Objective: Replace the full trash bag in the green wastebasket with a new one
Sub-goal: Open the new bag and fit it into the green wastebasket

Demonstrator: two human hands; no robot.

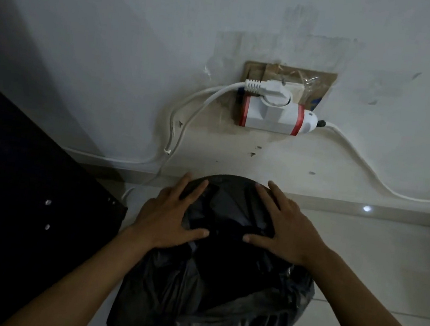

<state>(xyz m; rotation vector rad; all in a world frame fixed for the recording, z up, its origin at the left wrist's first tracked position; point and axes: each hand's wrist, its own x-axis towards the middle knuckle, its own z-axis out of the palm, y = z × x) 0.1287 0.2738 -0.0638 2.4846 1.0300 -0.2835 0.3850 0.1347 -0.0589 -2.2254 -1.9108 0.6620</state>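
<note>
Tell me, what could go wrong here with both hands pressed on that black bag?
1. The left hand and right hand press flat on the crumpled black bag. Hard pushing might tear it.
2. A white cable runs down the wall past the bag's far left side. Tugging the bag could snag it and strain the plug adapter.

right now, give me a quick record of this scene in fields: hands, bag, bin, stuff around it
left hand: flat on the black trash bag, fingers spread
right hand: flat on the bag's other side, fingers spread
bag: crumpled, draped down over the bin
wastebasket: hidden under the bag, green not visible
wall: white adapter with red bands plugged in; white cable trails right
left side: dark panel
ground: tiled floor, pale
</note>
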